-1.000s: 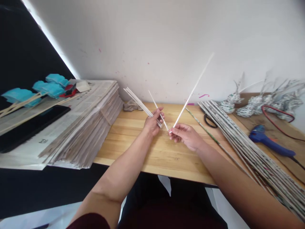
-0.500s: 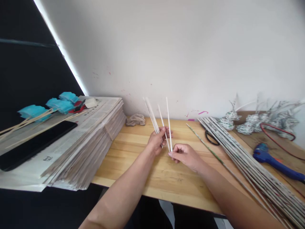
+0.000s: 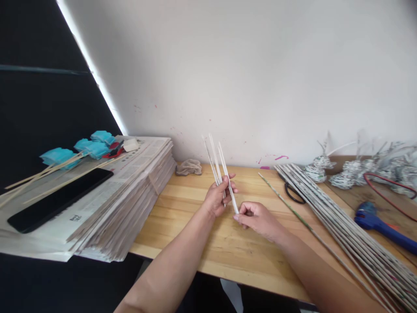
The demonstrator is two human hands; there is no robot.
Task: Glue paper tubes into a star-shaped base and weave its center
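My left hand (image 3: pixel 219 198) is closed around a small bundle of thin white paper sticks (image 3: pixel 215 161) that point up and slightly left above the wooden table (image 3: pixel 195 226). My right hand (image 3: pixel 257 219) sits just to its right, fingers curled, pinching the bottom end of one white stick (image 3: pixel 232 198) that lies against the bundle. Both hands hover low over the table's middle.
A thick stack of newspapers (image 3: pixel 130 195) with a black phone (image 3: pixel 58 200) and teal-headed sticks (image 3: pixel 81 150) lies at left. A brown cloth (image 3: pixel 189 166) rests by the wall. Long rolled paper rods (image 3: pixel 342 221), scissors (image 3: pixel 292 192), a blue glue gun (image 3: pixel 381 224) and woven paper pieces (image 3: pixel 358 171) fill the right.
The long stick in my right hand swung from leaning right to upright, then in against the bundle in my left hand. The camera view shifted slightly.
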